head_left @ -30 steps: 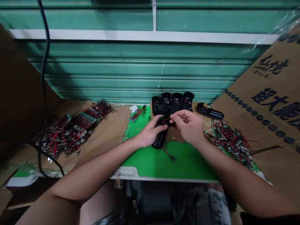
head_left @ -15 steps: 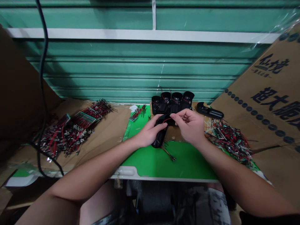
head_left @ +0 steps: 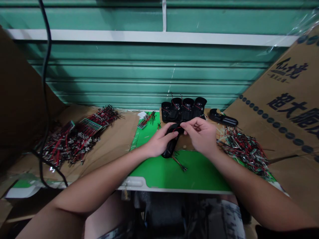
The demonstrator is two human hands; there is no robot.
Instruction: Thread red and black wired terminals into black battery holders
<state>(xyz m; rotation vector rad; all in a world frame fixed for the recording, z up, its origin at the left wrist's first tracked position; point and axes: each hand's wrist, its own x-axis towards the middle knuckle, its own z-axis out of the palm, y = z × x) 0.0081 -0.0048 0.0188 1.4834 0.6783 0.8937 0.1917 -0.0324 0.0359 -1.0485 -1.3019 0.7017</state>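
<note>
A black curved housing (head_left: 169, 151) is held over the green board by my left hand (head_left: 159, 139), its thumb across the upper end. Thin red and black wires (head_left: 177, 128) show at that end. My right hand (head_left: 200, 134) is closed in a pinch at the top right of the housing, where a red wire runs to its fingertips. Behind the hands stand several black housings (head_left: 188, 108) in a row, with wires on them. A small wire bundle (head_left: 179, 163) lies on the board just below the held housing.
Piles of red and black wired parts lie on cardboard at left (head_left: 72, 142) and at right (head_left: 245, 151). Another black housing (head_left: 223, 119) lies at back right. A small wired bunch (head_left: 147, 120) is near the back. A black cable (head_left: 45, 83) hangs at left.
Both hands hold nearly the same place; my right hand and the upper end of the held housing have shifted very slightly toward me.
</note>
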